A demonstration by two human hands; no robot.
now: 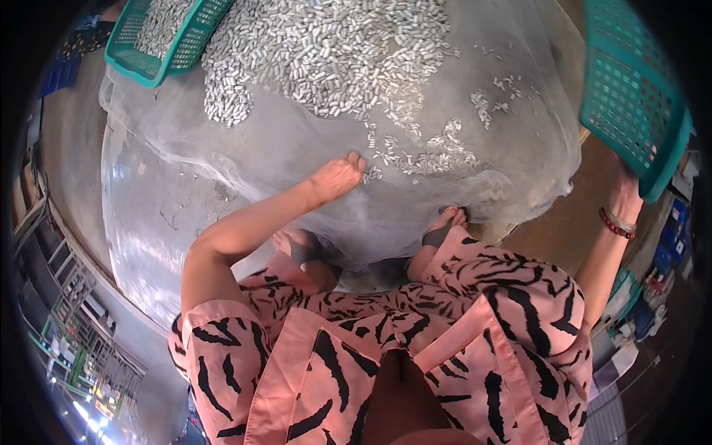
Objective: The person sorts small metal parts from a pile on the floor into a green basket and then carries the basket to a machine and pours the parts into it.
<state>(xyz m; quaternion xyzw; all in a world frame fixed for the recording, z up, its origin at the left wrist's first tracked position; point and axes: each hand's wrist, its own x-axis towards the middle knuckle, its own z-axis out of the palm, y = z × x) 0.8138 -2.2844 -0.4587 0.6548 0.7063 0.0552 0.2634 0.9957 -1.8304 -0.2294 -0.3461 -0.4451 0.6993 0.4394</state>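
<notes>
The left hand (337,178) lies flat, fingers open, on a net (297,141) on the floor, by small grey tubes (326,52). The right hand (627,194) grips a green basket (630,96) (shelves stand nearby).

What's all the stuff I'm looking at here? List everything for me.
Small metal cylinders: too many to count, silvery, heaped at the top of the mesh.
Mesh sheet: one, translucent white, spread over the floor.
Basket: one, teal, top left, holding cylinders.
Second basket: one, teal, right edge.
Left hand: one, bare, fingertips beside loose cylinders.
Right hand: one, beaded bracelet at the wrist, gripping the second basket.
Feet: two, in dark sandals.
</notes>
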